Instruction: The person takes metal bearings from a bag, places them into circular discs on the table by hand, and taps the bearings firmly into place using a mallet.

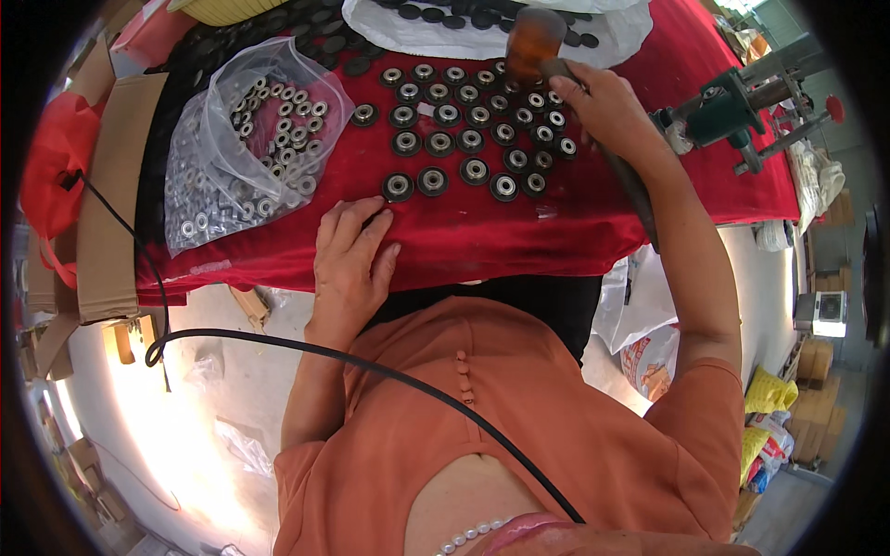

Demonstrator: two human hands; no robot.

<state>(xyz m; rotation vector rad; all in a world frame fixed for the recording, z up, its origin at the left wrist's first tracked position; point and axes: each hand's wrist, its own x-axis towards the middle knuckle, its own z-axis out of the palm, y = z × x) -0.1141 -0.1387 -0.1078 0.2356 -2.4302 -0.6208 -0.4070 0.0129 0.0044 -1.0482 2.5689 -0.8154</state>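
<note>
My right hand (612,111) is closed around the dark handle of a mallet (535,44). Its amber-brown head is blurred and hangs over the back right of several ball bearings set in black round discs (475,170), laid in rows on a red cloth (491,232). At the cloth's front edge rests my left hand (350,259), fingers loosely bent and thumb apart, holding nothing. Its fingertips lie beside the nearest left disc with a bearing (397,187); whether they touch it I cannot tell.
Left of the rows lies a clear plastic bag (250,148) of loose bearings. Plain black discs (357,66) and a white sack (630,28) lie behind. A green machine (718,111) stands at right, a cardboard box (111,195) at left. A black cable (306,346) crosses in front.
</note>
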